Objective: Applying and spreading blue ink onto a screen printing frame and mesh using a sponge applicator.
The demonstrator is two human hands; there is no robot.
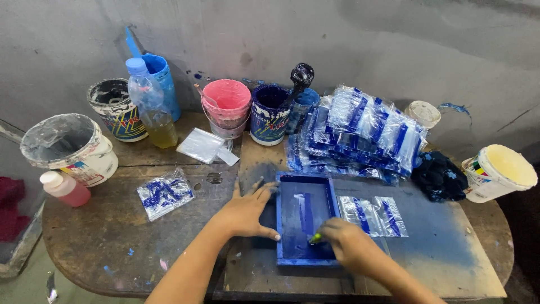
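1. Nearest the camera, the right hand (351, 245) is curled shut on a small yellow-green tool (316, 238), its tip down inside the blue printing frame (304, 218)
2. Left hand (247, 214) lies open and flat, fingers spread, pressing the frame's left rail near the tabletop's front edge
3. That frame sits at front centre; it looks stiff and light, likely slick with wet blue ink, so the bare outer rails seem the safest hold
4. Just right of the frame lies a clear printed bag (374, 215), thin, limp, probably slippery
5. Toward the back edge, a stack of printed bags (360, 132) and a blue ink tub (269, 114)
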